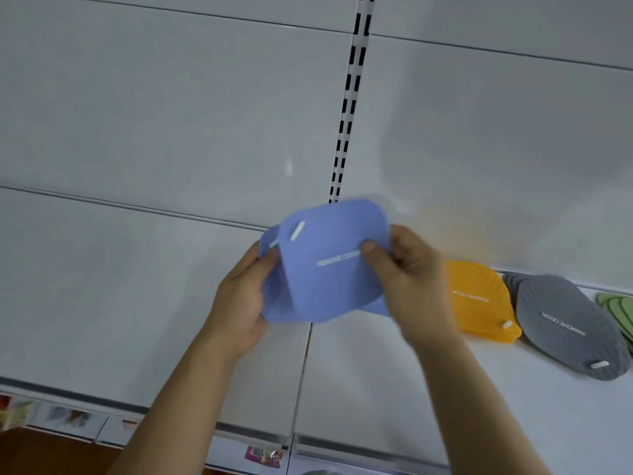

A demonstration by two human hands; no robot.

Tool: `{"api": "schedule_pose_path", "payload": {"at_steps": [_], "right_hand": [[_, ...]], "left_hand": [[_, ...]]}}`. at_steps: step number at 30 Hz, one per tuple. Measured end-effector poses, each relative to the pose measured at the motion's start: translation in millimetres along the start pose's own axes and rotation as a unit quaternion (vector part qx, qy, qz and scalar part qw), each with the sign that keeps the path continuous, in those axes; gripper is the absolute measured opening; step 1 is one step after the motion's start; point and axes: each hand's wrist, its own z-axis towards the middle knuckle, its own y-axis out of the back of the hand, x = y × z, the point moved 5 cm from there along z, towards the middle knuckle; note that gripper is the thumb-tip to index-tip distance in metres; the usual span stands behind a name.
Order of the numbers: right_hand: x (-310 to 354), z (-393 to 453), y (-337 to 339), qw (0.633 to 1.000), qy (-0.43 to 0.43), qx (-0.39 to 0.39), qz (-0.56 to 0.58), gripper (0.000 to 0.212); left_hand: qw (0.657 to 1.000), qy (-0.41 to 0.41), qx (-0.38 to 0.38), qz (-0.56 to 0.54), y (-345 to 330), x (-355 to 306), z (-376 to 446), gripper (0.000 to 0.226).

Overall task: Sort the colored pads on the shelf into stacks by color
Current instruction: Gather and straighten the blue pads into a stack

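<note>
Both hands hold blue pads (325,279) above the white shelf (376,371) at mid-frame. My left hand (239,299) grips their left edge, thumb on top. My right hand (407,269) pinches the front pad's right edge, thumb beside its white lettering. At least two blue pads overlap, the front one tilted, with a white tab near its top left. On the shelf to the right lie a stack of orange pads (479,299), then grey pads (565,327), then green pads (620,310) cut off by the frame's edge.
The white back panel (171,114) rises behind the shelf, with a slotted upright (349,97) running up its middle. The shelf's front rail (239,426) carries price labels. Bare shelf surface lies to the left of the hands.
</note>
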Motion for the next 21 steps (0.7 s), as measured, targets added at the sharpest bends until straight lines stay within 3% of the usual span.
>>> {"api": "schedule_pose_path", "payload": {"at_steps": [4,8,11,17,19,21], "right_hand": [[-36,-17,-36,0.989,-0.041,-0.011,-0.143,0.006],[-39,-23,-32,0.985,-0.044,-0.036,-0.164,0.009],[-34,-24,-36,0.985,-0.039,-0.05,-0.162,0.006],[-33,-19,-33,0.983,-0.023,-0.031,-0.182,0.01],[-34,0,-11,0.953,0.036,-0.051,-0.298,0.026],[-42,21,6,0.886,0.036,-0.006,-0.462,0.042]], "left_hand": [[0.999,0.035,0.022,-0.021,-9,6,-4,0.036],[0.998,0.041,0.023,-0.046,-4,11,-1,0.043],[0.997,-0.009,0.068,0.031,-9,9,1,0.043],[0.993,-0.054,-0.011,0.108,2,7,4,0.024],[0.991,-0.067,-0.023,0.117,7,0,5,0.022],[0.99,-0.07,-0.042,0.117,17,-6,8,0.022]]}}
